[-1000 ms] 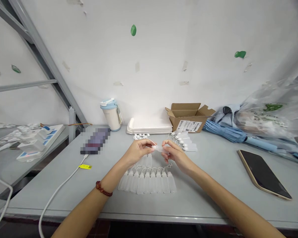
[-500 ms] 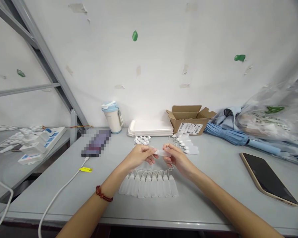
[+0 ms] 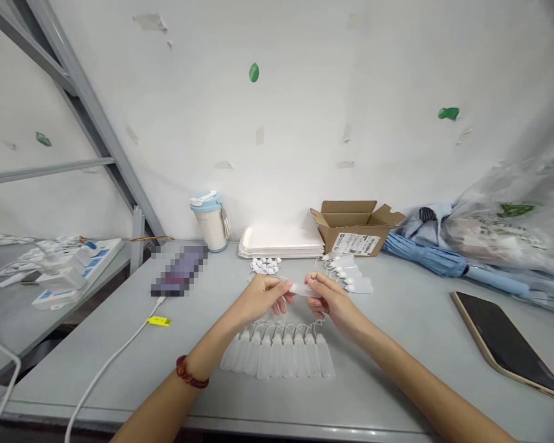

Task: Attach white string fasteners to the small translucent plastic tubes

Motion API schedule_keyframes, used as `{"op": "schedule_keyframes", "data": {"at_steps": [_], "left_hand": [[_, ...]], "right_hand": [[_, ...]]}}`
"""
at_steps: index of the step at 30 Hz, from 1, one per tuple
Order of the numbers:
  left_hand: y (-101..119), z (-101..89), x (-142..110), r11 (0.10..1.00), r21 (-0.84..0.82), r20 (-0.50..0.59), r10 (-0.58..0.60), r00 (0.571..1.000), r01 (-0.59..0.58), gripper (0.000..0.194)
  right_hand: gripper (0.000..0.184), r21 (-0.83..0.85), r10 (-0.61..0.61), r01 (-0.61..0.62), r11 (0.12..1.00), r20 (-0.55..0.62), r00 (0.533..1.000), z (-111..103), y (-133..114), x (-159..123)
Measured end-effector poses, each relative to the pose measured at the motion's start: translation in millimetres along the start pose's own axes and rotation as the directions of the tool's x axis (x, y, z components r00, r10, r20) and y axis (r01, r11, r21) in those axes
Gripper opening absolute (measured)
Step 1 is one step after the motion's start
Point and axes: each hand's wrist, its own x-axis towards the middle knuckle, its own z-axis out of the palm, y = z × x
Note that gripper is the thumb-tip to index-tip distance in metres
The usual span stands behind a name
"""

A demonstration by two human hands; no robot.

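A small translucent plastic bottle (image 3: 301,288) lies sideways between my two hands above the table. My left hand (image 3: 262,295) pinches its capped end between thumb and fingers, so the cap is mostly hidden. At the other end, my right hand (image 3: 332,299) is closed around the bottle's body. Below my hands, several similar bottles (image 3: 277,358) lie side by side in a row, with pale cords looping from their tops. More bottles with white caps (image 3: 360,285) are piled beyond my right hand. Several small white caps (image 3: 264,266) sit grouped behind my left hand.
Along the wall stand a tumbler (image 3: 211,227), a stack of white trays (image 3: 281,242) and an open cardboard box (image 3: 353,237). A blue umbrella (image 3: 425,258) and phone (image 3: 508,341) lie right; a blurred-out device (image 3: 180,271) with white cable and a power strip (image 3: 92,264) are left.
Both hands keep hold of the same bottle and have barely moved. The whole view has shifted slightly downward in the picture. Part of a hand now shows at the far left edge.
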Motion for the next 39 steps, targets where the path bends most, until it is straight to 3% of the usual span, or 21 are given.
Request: {"op": "schedule_keyframes", "data": {"at_steps": [7,13,16,18,21,23,26,28,32,35,39], "left_hand": [[1.2,0.0,-1.0,0.994,0.065,0.012,0.091,0.996,-0.092,0.023],[-1.5,4.0,1.8,0.998,0.050,-0.009,0.045,0.999,-0.044,0.025],[-2.4,3.6,2.8,0.999,0.038,0.006,0.019,1.000,-0.019,0.031],[-2.7,3.0,3.5,1.000,-0.004,-0.024,0.002,1.000,-0.002,0.033],[-3.7,2.3,4.8,0.995,-0.080,-0.077,-0.066,0.995,0.059,0.033],[-4.1,1.9,5.3,0.989,-0.105,-0.082,-0.116,0.990,0.107,0.036],[-2.9,1.3,4.3,0.991,-0.098,-0.063,-0.099,0.993,0.092,0.039],[-1.4,0.9,2.7,0.997,-0.070,-0.044,-0.016,0.999,0.013,0.037],[-0.4,1.6,1.1,0.994,0.013,-0.044,0.113,0.993,-0.112,0.025],[-2.7,2.9,2.7,0.991,0.027,-0.061,0.132,0.989,-0.131,0.024],[-6.1,3.7,4.5,0.994,-0.023,-0.023,0.110,0.994,-0.110,0.032]], "right_hand": [[0.026,-0.002,0.020,-0.020,1.000,-0.025,0.999,0.3,1.2,1.2],[0.028,-0.082,-0.007,0.005,0.997,-0.033,0.999,2.8,1.0,0.9],[0.029,-0.209,-0.081,0.069,0.975,-0.046,0.996,1.3,3.1,1.7],[0.025,-0.391,-0.195,0.156,0.907,-0.063,0.979,-0.9,5.1,2.1],[0.020,-0.648,-0.379,0.273,0.711,-0.026,0.925,-4.3,8.5,2.3],[0.021,-0.721,-0.451,0.323,0.613,0.016,0.893,-5.6,10.6,2.3],[0.022,-0.759,-0.506,0.356,0.545,0.041,0.862,-6.0,12.2,2.2],[0.022,-0.766,-0.508,0.347,0.541,0.032,0.861,-5.6,11.4,2.2],[0.024,-0.743,-0.414,0.266,0.614,-0.016,0.910,-5.5,6.5,2.3],[0.025,-0.718,-0.386,0.246,0.651,-0.034,0.922,-6.3,4.1,2.5],[0.023,-0.727,-0.451,0.289,0.623,-0.032,0.892,-7.3,4.8,2.9]]}}
